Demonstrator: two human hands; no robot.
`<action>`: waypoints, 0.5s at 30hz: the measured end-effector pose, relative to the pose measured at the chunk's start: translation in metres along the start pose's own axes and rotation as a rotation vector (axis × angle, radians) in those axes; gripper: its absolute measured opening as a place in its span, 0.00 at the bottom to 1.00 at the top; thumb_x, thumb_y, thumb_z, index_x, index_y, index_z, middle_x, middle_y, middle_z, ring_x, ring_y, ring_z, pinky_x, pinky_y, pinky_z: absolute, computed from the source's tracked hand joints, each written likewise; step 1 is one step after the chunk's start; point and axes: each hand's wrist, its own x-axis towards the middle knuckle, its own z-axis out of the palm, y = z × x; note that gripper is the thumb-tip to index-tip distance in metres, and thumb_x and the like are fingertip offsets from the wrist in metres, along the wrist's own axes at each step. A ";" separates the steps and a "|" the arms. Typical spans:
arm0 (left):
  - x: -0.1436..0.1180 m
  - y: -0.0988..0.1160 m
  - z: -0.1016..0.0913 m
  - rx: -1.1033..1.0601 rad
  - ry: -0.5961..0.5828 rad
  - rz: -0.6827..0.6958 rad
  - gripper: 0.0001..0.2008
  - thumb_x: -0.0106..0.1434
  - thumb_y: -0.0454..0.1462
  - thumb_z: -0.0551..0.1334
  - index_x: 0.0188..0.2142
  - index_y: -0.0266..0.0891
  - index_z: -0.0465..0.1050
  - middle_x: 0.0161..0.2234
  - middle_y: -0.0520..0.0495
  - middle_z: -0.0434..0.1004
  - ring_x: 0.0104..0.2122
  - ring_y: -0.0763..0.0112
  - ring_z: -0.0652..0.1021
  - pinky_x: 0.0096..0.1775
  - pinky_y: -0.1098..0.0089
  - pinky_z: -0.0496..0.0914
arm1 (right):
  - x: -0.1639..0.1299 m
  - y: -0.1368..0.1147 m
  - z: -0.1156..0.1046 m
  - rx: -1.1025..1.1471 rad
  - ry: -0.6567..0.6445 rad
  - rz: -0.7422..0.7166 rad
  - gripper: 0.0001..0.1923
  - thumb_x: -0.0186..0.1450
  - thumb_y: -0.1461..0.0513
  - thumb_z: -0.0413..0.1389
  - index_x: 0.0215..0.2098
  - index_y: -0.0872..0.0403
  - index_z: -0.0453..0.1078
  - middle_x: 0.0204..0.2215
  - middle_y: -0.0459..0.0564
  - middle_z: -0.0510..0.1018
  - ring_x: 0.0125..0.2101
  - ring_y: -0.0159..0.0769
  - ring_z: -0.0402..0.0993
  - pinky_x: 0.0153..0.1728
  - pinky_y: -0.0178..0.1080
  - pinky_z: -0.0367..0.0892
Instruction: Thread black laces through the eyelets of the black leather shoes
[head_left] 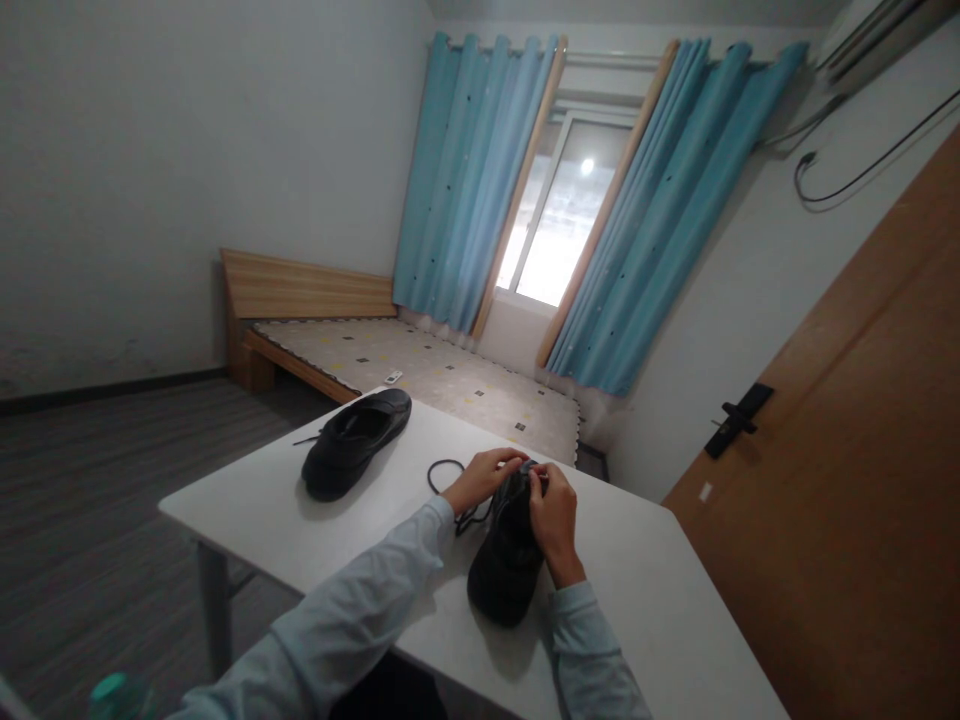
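A: Both hands meet at the far end of a black shoe (508, 560) that lies on the white tabletop (660, 600), close to its near edge. The left hand (484, 478) pinches a black lace (442, 472) that loops out across the tabletop; the right hand (553, 515) is closed over the shoe's upper, where its fingers (538, 483) appear to nip the lace end or an eyelet. Which of the two, the picture is too small to tell.

B: And the second shoe?

A: The other shoe (354, 443) rests well apart, toward the far left corner, its own lace trailing toward the tabletop's edge. A bed (420, 370) and blue curtains (480, 180) stand behind, with a door (840, 480) at right.

B: What could go wrong from here?

A: Likely the slack loop: a sharp pull by the left hand could drag the lace clean out of an eyelet, or tighten the loop into a knot. The shoe is steadied only by the right hand, so a tug could also swing it sideways on the smooth tabletop.

B: Anything else at risk?

A: The dim light against the bright window (562, 220) makes black lace on black shoe hard to read, so an eyelet could be skipped. A sleeve might also brush the heel of the held shoe, which lies near the front edge
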 end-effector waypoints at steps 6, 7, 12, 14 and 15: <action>-0.002 0.006 0.004 0.009 -0.052 0.044 0.12 0.61 0.39 0.56 0.38 0.35 0.75 0.38 0.46 0.78 0.39 0.69 0.75 0.43 0.72 0.68 | -0.001 0.001 -0.005 0.066 0.122 -0.049 0.10 0.64 0.59 0.46 0.31 0.54 0.66 0.30 0.52 0.74 0.32 0.38 0.70 0.37 0.39 0.62; -0.002 0.006 0.004 0.007 -0.051 0.049 0.11 0.61 0.38 0.56 0.37 0.35 0.74 0.37 0.47 0.78 0.38 0.70 0.75 0.43 0.72 0.68 | -0.002 0.000 -0.006 0.077 0.120 -0.051 0.10 0.64 0.59 0.46 0.31 0.55 0.66 0.30 0.52 0.74 0.33 0.38 0.69 0.38 0.39 0.62; -0.002 0.010 0.001 -0.051 -0.029 0.076 0.10 0.62 0.38 0.55 0.34 0.35 0.73 0.33 0.48 0.78 0.36 0.71 0.75 0.41 0.73 0.67 | 0.003 0.008 -0.004 0.206 0.052 0.014 0.14 0.64 0.55 0.45 0.33 0.54 0.67 0.33 0.52 0.75 0.36 0.38 0.69 0.41 0.39 0.62; -0.003 0.013 -0.001 -0.077 -0.004 0.085 0.11 0.62 0.39 0.55 0.34 0.35 0.72 0.32 0.48 0.77 0.35 0.71 0.75 0.40 0.73 0.67 | 0.007 0.019 -0.002 0.231 0.015 0.093 0.14 0.61 0.54 0.47 0.33 0.54 0.67 0.34 0.52 0.75 0.37 0.39 0.69 0.40 0.40 0.63; -0.003 0.014 -0.002 -0.088 0.011 0.091 0.11 0.63 0.40 0.54 0.33 0.35 0.72 0.32 0.48 0.77 0.34 0.71 0.75 0.40 0.73 0.67 | 0.009 0.024 0.000 0.231 -0.005 0.132 0.13 0.59 0.54 0.49 0.34 0.55 0.67 0.34 0.52 0.75 0.37 0.40 0.69 0.39 0.40 0.63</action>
